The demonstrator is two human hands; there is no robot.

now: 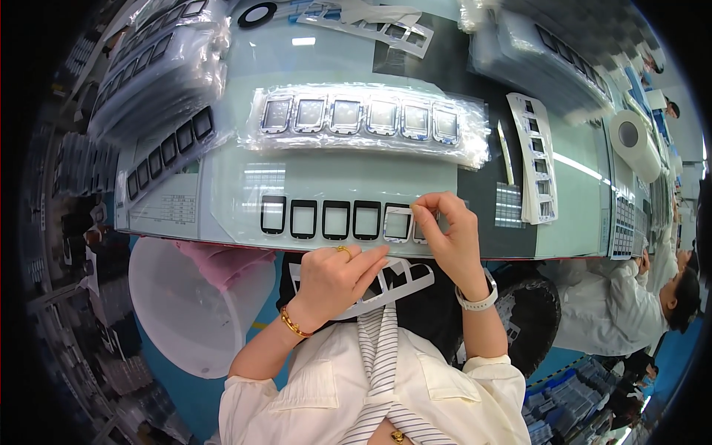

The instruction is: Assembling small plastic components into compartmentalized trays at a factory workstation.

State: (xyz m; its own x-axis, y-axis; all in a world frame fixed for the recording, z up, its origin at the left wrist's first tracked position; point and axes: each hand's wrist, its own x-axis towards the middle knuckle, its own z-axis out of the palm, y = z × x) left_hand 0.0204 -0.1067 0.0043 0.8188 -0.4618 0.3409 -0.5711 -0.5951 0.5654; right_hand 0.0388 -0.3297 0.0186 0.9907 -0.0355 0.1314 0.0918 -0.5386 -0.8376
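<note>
Thumb and forefinger of our right hand point(454, 231) come together at the upper right corner of a pale frame point(397, 238), though we cannot tell whether they pinch it. That frame lies on the table point(236, 178) near its front edge, just right of four black frames point(336, 237) in a row; another frame point(419, 236) is partly hidden behind our right hand. We have our left hand point(332, 278) at the table's edge, its fingers pointing toward the pale frame, over a white cut-out strip point(419, 281); we cannot tell if it grips the strip. Beyond the row sits a plastic-wrapped stack of frames point(363, 119). Below the table, to our left, we see a pink cloth point(222, 264) in a whitish bin point(178, 319).
</note>
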